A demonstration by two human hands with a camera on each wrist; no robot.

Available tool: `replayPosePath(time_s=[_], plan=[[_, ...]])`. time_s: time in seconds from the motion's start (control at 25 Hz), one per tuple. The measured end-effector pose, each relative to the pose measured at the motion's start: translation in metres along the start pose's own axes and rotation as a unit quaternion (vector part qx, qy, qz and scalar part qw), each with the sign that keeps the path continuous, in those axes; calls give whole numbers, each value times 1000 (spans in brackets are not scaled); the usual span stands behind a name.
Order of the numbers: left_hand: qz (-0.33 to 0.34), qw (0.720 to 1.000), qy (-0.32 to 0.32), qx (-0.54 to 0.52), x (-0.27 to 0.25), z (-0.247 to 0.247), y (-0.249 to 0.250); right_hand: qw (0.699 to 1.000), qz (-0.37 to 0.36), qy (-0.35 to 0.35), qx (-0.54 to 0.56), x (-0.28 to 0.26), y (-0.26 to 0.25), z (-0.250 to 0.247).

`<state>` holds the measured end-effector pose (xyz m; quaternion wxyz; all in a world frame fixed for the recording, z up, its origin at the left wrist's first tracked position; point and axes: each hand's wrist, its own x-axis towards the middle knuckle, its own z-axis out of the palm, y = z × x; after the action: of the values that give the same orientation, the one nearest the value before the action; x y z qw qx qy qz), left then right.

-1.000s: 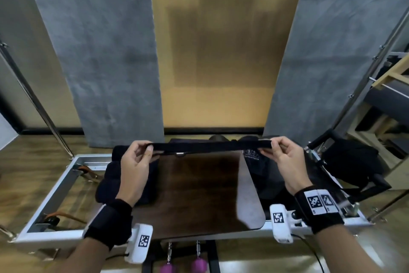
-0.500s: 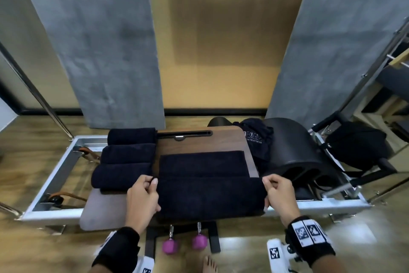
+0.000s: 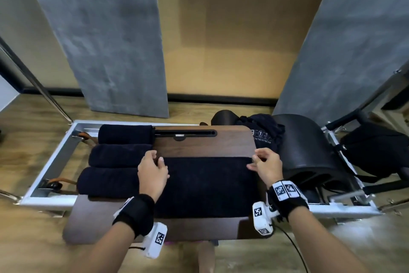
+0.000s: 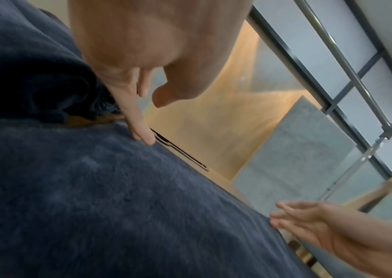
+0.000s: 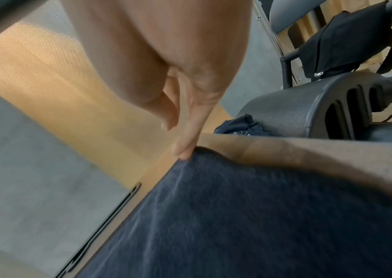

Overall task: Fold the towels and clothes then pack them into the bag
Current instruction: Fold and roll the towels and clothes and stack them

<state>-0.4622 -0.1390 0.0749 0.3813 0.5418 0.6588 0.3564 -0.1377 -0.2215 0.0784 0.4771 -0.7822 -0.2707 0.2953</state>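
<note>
A dark navy towel (image 3: 208, 186) lies folded flat across the wooden board (image 3: 203, 148). My left hand (image 3: 155, 158) rests at its far left corner, where a straight fingertip (image 4: 142, 133) touches the cloth with the thumb held apart. At the far right corner is my right hand (image 3: 256, 160), one fingertip (image 5: 184, 150) on the towel's edge (image 5: 238, 225) and the other fingers spread and straight. Three folded dark towels (image 3: 120, 155) lie in a row to the left. A crumpled dark garment (image 3: 263, 131) with white print sits behind the board at the right. A black bag (image 3: 376, 151) hangs at the far right.
The board sits on a white metal frame (image 3: 57, 162) above the wooden floor. A black padded barrel (image 3: 309, 155) stands just right of the board. Grey panels and a tan wall rise behind. A slanted metal pole (image 3: 44, 91) stands at the far left.
A second ago both hands held the towel up, stretched between them. They laid it on the board, folded the near edge over to the far edge, and now rest at its far corners.
</note>
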Motion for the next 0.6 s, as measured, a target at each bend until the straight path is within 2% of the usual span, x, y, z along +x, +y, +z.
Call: replayPosePath(time_s=[0.08,0.12,0.16,0.24,0.32,0.4,0.48,0.6], plan=[[95,994,18,52,-12,8,-3,998,-63,22,-15,-5,10,4],[152,986,19,69,-22,12,-5,995,-92,6,-38,-9,14,7],[203,975,1,86,-32,17,-8,991,-116,-26,-66,-15,17,11],[274,950,-74,130,-57,26,-15,974,-163,-91,-130,-26,22,18],[301,919,-164,192,-77,35,-23,956,-198,-121,-180,-29,23,22],[315,880,-202,291,-85,41,-29,947,-212,-126,-207,-32,23,19],[329,859,-182,346,-83,42,-28,940,-208,-121,-240,-39,22,13],[320,851,-154,388,-71,41,-22,916,-215,-147,-307,-65,24,8]])
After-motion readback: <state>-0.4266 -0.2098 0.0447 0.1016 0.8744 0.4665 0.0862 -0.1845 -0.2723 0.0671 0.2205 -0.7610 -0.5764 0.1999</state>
